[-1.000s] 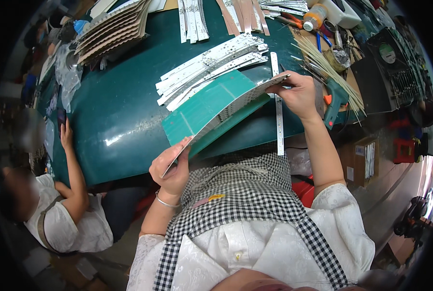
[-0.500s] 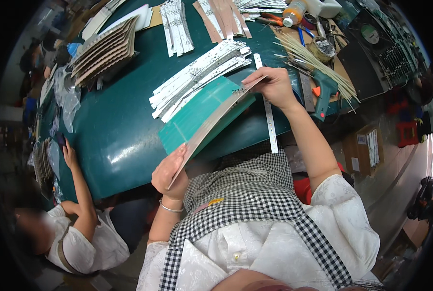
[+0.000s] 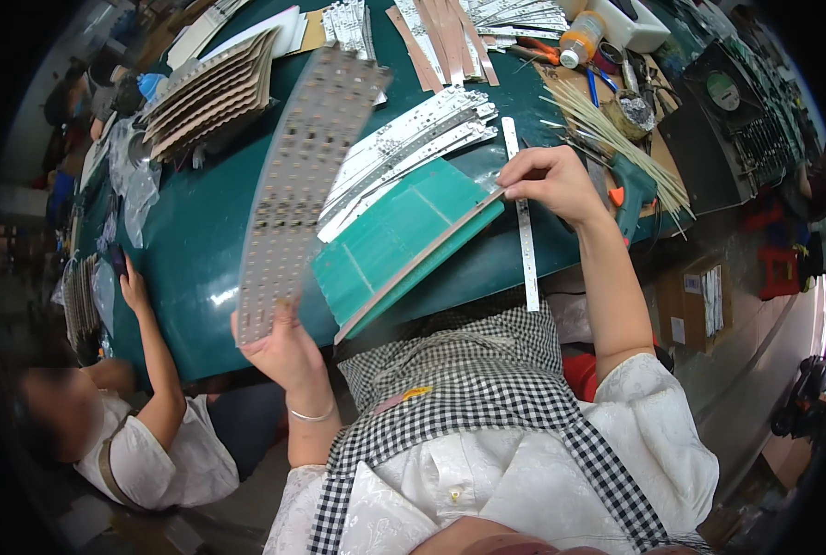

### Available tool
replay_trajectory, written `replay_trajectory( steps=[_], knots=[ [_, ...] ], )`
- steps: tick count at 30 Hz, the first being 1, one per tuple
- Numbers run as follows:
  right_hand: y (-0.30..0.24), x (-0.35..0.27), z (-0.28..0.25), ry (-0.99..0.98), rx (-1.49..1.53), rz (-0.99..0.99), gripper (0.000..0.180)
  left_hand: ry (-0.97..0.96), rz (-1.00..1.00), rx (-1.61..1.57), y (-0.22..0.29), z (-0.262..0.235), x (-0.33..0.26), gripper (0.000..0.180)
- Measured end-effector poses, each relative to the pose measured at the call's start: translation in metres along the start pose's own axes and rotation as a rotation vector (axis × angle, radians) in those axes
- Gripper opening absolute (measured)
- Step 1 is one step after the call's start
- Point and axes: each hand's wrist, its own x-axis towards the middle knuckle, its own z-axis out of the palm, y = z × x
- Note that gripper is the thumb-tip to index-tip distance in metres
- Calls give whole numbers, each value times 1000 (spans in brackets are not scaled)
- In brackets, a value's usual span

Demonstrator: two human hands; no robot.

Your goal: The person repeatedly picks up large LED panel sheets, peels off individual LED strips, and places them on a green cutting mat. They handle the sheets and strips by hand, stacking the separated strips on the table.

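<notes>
My left hand (image 3: 288,347) is closed on the lower end of a tall, perforated-looking grey circuit board panel (image 3: 306,157), dotted with rows of small parts. The panel stands up, tilted, over the table's left part. In front of me a green wedge-shaped block (image 3: 399,227) sits at the table edge, with a thin brownish strip (image 3: 413,273) along its ridge. The thumb and forefinger of my right hand (image 3: 551,185) pinch the far right end of that strip. Behind the block lies a pile of white circuit board strips (image 3: 413,139), partly hidden by the panel.
A white ruler-like strip (image 3: 521,217) overhangs the table edge. On the right are a glue gun (image 3: 630,190), thin sticks (image 3: 616,139), a bottle (image 3: 581,39) and tools. Stacked boards (image 3: 211,92) stand back left. A co-worker's arm (image 3: 159,347) reaches in at left.
My left hand has swung the panel up and left, away from the block's ridge, so its face now shows. My right hand has stayed near the ridge's right end, now pinching there.
</notes>
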Motion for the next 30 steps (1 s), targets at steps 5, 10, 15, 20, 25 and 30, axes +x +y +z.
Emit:
replay_trajectory(
  steps=[5, 10, 15, 20, 25, 30],
  knots=[
    [-1, 6, -5, 33, 66, -107, 15, 123, -3, 47, 17, -14, 12, 28],
    [-6, 20, -5, 65, 59, -205, 17, 153, 36, 48, 26, -23, 12, 28],
    [-10, 42, -5, 177, 60, -158, 10, 174, 25, 26, 33, -20, 13, 28],
    [-7, 99, 4, 221, 7, -72, 11, 156, -55, 16, 26, -21, 14, 32],
    [-6, 125, 9, 282, -638, -137, 20, 80, -180, -33, 20, -5, 14, 35],
    [-47, 77, 26, 113, -198, -48, 29, -33, -329, -1, 18, -1, 5, 32]
  ],
)
